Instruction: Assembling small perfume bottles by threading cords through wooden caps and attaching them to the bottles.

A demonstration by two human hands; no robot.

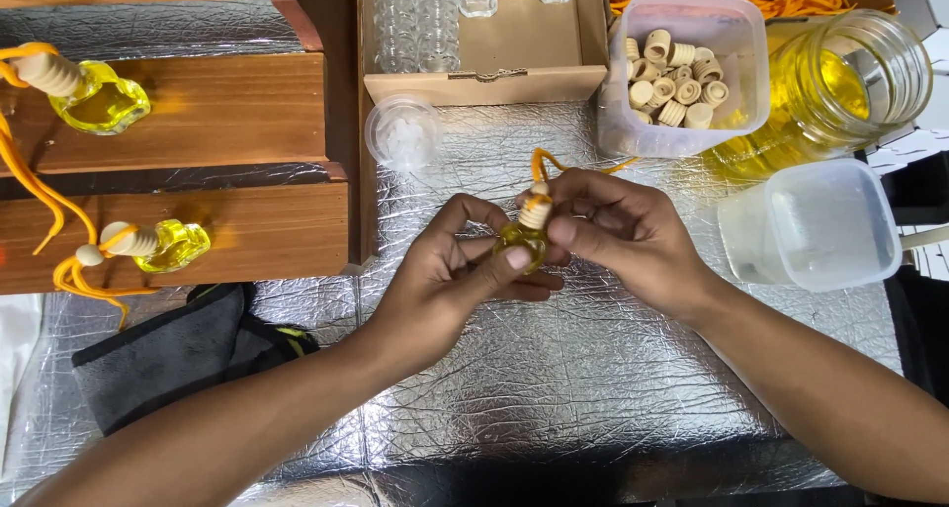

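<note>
Bottle (522,242), small and full of yellow liquid, sits between both hands over the silver counter (554,388). The left hand (450,270) is curled around it, thumb pressed on the glass. The right hand (618,230) pinches the wooden cap (535,211), where an orange cord (542,161) sticks up. The glass looks slippery, so it might slide out and spill. The big jar (840,82) of yellow liquid stands near the right arm and could get bumped.
</note>
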